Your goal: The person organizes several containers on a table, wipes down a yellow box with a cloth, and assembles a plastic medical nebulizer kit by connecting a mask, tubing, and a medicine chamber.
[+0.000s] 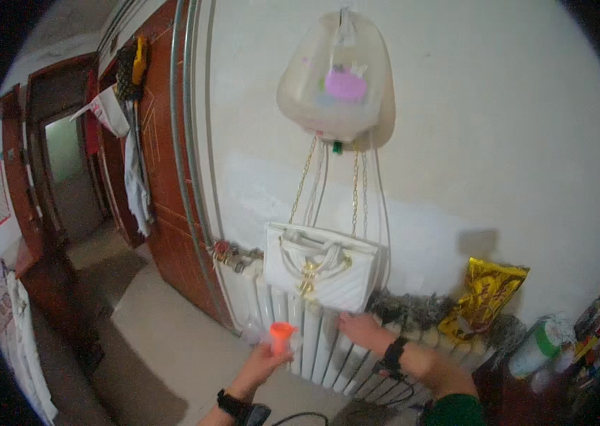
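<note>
My left hand (265, 365) grips a small orange plastic funnel (281, 331), its wide mouth facing up. Something clear and blurred (253, 329), perhaps plastic, shows just left of the funnel. My right hand (362, 330) is stretched out in front of the white radiator (308, 351), just below a white quilted handbag (321, 271). Whether its fingers touch the bag or hold anything is too blurred to tell. The handbag hangs on gold chains (302, 181) against the wall. Both wrists wear dark bands.
A bulging translucent plastic bag (334, 90) hangs above the handbag. On the radiator's right stand a dark fuzzy item (412, 311) and a yellow foil packet (486, 298). Farther right is a white-and-green container (542, 346). Vertical pipes (185, 133) run beside a brown door (164, 175); a dark cable (300, 415) lies low.
</note>
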`<state>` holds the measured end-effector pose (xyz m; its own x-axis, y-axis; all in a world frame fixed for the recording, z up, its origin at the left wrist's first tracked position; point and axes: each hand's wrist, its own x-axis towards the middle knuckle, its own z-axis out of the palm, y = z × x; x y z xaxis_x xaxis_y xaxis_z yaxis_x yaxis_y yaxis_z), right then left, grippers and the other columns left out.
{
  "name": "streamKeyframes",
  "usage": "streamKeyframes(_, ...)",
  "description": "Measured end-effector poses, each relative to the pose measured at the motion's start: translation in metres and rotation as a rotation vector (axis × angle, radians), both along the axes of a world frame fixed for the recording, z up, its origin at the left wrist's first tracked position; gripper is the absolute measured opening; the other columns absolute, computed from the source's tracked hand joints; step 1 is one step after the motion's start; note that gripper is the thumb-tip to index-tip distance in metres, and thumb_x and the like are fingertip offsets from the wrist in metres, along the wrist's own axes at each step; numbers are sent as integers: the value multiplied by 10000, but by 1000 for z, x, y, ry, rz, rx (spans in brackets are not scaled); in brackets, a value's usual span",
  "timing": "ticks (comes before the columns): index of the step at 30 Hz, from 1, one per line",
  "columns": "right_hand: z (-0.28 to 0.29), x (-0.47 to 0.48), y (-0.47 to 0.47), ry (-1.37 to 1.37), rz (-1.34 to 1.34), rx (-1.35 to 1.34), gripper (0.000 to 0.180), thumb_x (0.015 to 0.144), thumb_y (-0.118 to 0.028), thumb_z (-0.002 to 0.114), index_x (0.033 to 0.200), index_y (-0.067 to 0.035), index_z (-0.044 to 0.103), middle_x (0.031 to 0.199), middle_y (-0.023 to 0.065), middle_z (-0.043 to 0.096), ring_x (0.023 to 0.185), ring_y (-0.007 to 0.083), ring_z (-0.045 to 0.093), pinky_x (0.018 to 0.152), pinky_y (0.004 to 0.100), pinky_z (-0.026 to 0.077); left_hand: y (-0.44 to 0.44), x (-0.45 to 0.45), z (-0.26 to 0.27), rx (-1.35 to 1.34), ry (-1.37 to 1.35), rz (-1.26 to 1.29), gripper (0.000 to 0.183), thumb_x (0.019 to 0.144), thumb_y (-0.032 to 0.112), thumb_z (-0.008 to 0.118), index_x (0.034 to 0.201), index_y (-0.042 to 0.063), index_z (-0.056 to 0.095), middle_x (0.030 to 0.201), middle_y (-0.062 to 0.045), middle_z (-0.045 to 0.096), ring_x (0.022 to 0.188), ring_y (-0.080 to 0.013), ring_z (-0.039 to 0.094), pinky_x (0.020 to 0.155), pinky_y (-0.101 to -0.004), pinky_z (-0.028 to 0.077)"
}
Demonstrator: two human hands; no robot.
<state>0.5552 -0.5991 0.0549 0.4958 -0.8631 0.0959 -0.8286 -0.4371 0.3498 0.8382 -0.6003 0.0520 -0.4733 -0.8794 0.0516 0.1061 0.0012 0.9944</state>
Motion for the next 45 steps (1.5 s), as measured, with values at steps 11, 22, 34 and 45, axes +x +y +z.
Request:
streamKeyframes(11, 67, -5, 32, -891, -319, 405, 238, 759, -59, 545, 994, -23, 526, 1001, 180, 481, 777, 308, 559, 648, 358, 484, -4, -37, 30, 14, 96, -50, 322, 778, 220, 646, 993, 13, 525, 887, -76, 578, 817, -178, 571, 753, -329, 467)
streamKeyframes(22, 158, -6, 64, -1330, -54, 128, 221, 881, -74, 452, 1089, -13, 492, 773, 43, 558, 635, 83, 554, 580, 218, 450, -14, -86, 123, -277, 169, -31, 398, 898, 391, 401, 925, 24, 554, 876, -40, 573, 816, -111, 516, 738, -255, 408)
streamKeyframes(34, 156, 16, 77, -1502, 187, 107, 194, 846, -42, 493, 1035, 4, 493, 807, 71, 553, 604, 107, 570, 541, 227, 461, -8, -118, 153, 260, 779, -155, 590, 777, 625, 451, 957, 65, 507, 828, -71, 545, 729, -150, 515, 505, -213, 398)
streamKeyframes(45, 164, 29, 75, -1240, 116, -97, 195, 808, -113, 554, 981, -33, 514, 843, 151, 579, 705, 318, 586, 598, 355, 461, 0, -119, 153, 348, 910, -193, 561, 775, 595, 487, 945, 61, 512, 835, -55, 549, 754, -161, 530, 593, -246, 454)
